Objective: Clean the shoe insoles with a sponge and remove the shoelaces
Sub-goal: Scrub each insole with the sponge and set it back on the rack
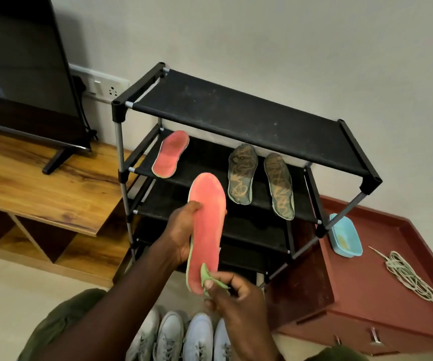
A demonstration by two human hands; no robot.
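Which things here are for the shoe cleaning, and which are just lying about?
For the job: held pink insole, green sponge, second pink insole on the rack, left dark insole, right dark insole, shoes, laces, probably the blue tub.
Just lying about: TV, wall socket, red cabinet.

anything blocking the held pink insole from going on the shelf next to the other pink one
Nothing visible does. The shelf is bare between the lying pink insole and the two dark insoles, and the held insole in the left hand is right in front of that gap.
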